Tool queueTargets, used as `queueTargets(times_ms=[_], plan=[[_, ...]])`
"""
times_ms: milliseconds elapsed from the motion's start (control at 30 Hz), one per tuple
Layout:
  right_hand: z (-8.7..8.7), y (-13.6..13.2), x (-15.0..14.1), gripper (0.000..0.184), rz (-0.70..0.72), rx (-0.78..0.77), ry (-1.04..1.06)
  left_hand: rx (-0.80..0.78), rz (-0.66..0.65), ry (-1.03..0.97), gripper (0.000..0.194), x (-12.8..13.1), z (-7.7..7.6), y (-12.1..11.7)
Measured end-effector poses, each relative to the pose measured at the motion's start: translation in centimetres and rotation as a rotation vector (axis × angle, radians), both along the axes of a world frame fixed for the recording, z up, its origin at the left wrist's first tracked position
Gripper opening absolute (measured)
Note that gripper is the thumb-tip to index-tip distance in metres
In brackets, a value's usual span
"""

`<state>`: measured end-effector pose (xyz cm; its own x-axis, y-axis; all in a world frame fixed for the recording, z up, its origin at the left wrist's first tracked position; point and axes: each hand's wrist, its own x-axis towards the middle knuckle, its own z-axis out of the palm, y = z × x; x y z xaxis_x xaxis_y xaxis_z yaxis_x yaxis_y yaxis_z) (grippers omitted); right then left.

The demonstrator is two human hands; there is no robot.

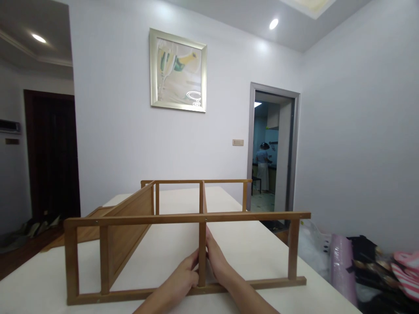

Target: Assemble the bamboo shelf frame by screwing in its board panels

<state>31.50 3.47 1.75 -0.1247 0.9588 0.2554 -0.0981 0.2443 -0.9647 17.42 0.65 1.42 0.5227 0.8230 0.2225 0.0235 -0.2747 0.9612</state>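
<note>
A brown wooden shelf rack (188,218) lies on its side across a white table (244,250). One slatless panel (131,231) is fitted toward its left end, and a middle board is seen almost edge-on behind the central crossbar (202,244). My left hand (181,279) comes from the left, fingers bent and closed at the lower part of that crossbar. From the right, my right hand (218,261) reaches behind the same bar and presses against the middle board. Its fingertips are partly hidden by the bar.
Another wooden panel (73,233) lies at the table's left edge. Bags, a purple roll (342,266) and pink-striped cloth (407,272) are piled to the right. Beyond the doorway (275,152) a person (262,163) stands. A framed picture (178,72) hangs on the wall.
</note>
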Motion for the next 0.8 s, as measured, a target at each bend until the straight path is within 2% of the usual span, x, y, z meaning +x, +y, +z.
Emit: queueTargets(times_ms=[67, 167, 267, 400, 600, 800], plan=[[0.0, 0.0, -0.2, 0.080, -0.005, -0.005, 0.007, 0.069, -0.008, 0.078, 0.071, 0.0, 0.4, -0.9], [-0.1, -0.1, -0.3, 0.082, -0.012, -0.015, -0.008, 0.188, 0.144, 0.169, 0.055, 0.9, 0.0, -1.3], [0.0, -0.2, -0.4, 0.082, -0.017, 0.004, -0.027, 0.162, 0.312, 0.227, 0.039, 1.9, -1.4, -0.6], [0.2, 0.1, -0.2, 0.082, -0.035, 0.042, -0.027, 0.145, 0.385, 0.251, 0.032, 2.6, -2.5, 0.5], [0.0, 1.0, 0.1, 0.077, -0.018, 0.069, 0.012, 0.216, 0.382, 0.311, 0.025, 3.1, -1.7, 0.9], [0.0, 0.5, -0.3, 0.068, -0.118, 0.098, -0.022, 0.255, 0.522, 0.418, 0.029, 3.1, -1.3, 0.2]])
